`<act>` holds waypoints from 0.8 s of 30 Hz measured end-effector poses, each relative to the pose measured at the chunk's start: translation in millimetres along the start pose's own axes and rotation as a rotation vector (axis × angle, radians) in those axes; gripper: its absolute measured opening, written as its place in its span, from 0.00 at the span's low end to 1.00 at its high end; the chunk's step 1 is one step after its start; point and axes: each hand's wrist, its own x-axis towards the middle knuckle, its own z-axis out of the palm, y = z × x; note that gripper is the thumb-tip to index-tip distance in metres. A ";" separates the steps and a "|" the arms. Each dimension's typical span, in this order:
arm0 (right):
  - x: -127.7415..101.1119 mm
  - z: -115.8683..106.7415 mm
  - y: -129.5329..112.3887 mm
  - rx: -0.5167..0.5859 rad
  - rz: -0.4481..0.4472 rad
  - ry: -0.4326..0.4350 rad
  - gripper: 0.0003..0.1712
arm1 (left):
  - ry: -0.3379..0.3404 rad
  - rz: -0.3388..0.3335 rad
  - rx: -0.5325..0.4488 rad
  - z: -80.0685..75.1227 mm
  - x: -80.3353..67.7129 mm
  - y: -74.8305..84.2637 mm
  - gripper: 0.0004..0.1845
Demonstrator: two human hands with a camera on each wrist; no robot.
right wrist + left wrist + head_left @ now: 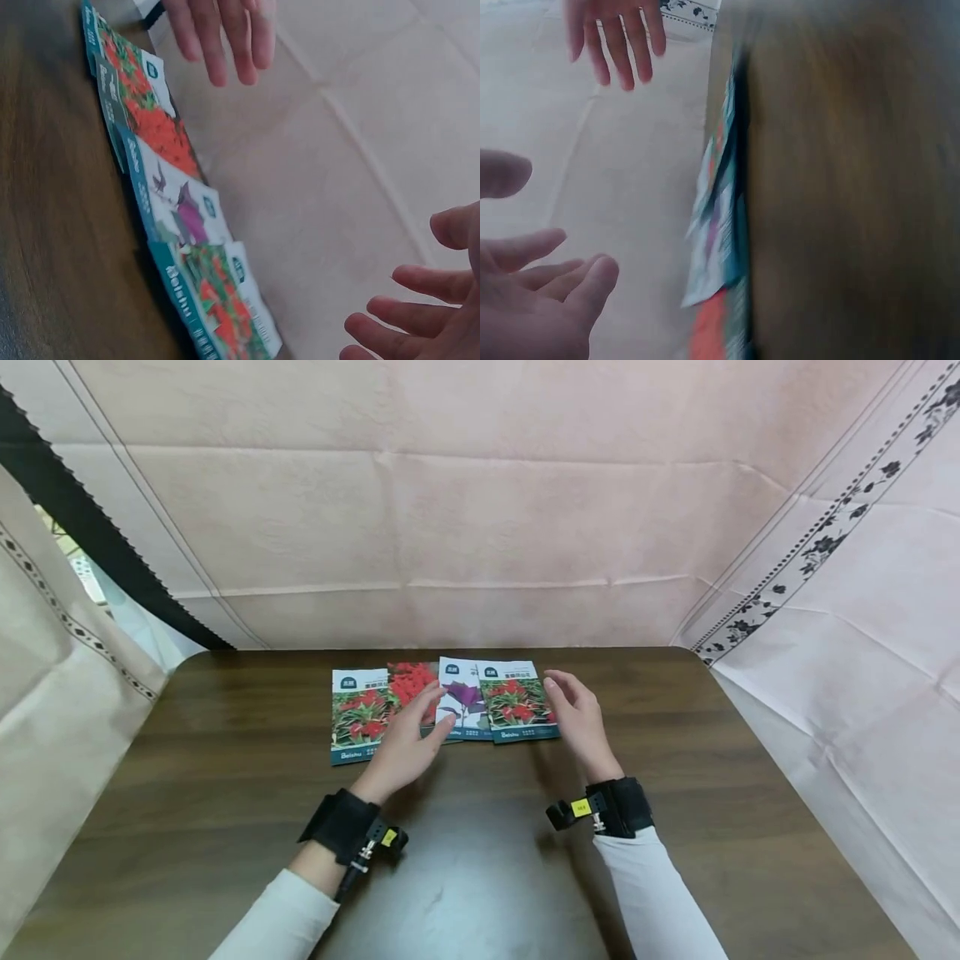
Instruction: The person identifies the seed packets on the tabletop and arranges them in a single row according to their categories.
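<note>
While both hands hover with fingers spread, the left hand (401, 745) over the packets (442, 706) and the right hand (579, 718) at their three o'clock end, gathering the row likely comes next.

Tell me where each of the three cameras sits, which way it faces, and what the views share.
Head: worn on the head, looking forward and down at the table; both forearms, left hand and right hand hover over four seed packets.
Left wrist: blurred, faces along the left hand's palm toward the backdrop; its fingers and the right hand show.
Right wrist: faces across the packets; its fingers and the left hand show.
Shared: the packet row and both hands, open.
</note>
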 end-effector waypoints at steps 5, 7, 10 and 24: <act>13.7 4.3 14.3 0.058 0.083 0.019 0.26 | 0.012 -0.139 -0.212 23.6 18.8 -10.0 0.25; 17.6 4.8 20.3 0.074 0.094 0.024 0.26 | 0.013 -0.191 -0.277 31.3 24.8 -12.3 0.23; 21.9 4.7 28.2 0.110 0.112 0.027 0.26 | 0.016 -0.244 -0.339 40.6 32.1 -13.8 0.21; 35.2 9.5 42.8 0.219 0.216 0.052 0.27 | 0.078 -0.334 -0.458 69.2 55.2 -13.7 0.19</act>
